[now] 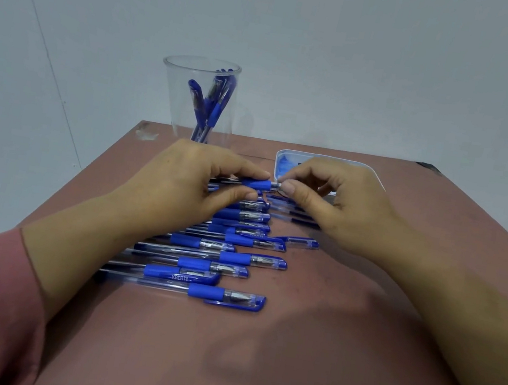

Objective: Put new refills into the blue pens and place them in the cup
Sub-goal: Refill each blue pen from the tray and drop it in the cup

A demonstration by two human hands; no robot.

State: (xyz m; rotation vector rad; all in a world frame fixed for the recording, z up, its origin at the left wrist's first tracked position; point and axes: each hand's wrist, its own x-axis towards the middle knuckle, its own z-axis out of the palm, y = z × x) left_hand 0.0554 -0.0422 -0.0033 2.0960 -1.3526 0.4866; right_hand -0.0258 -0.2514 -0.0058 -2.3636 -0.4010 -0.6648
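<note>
Clear-barrelled pen with blue rubber sleeve (257,183) held horizontal just above reddish-brown tabletop (289,346). Left hand (188,182) grip clamped round barrel; right hand (343,205) grip pinches its metal tip. Tall clear plastic cup (175,94) behind, holding blue pens.

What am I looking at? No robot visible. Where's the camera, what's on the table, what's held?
There is no machine here: a person works with bare hands. The single picture comes from a camera worn on the head, looking forward and down.

The left hand grips a pen by its blue grip, and the right hand pinches the pen's tip end.

On the table lies a row of pens, all capped. Beside it are a loose cap and thin dark sticks, likely refills.

At the back stand a clear cup holding a few blue pens, and a white tray partly hidden by the right hand.
</note>
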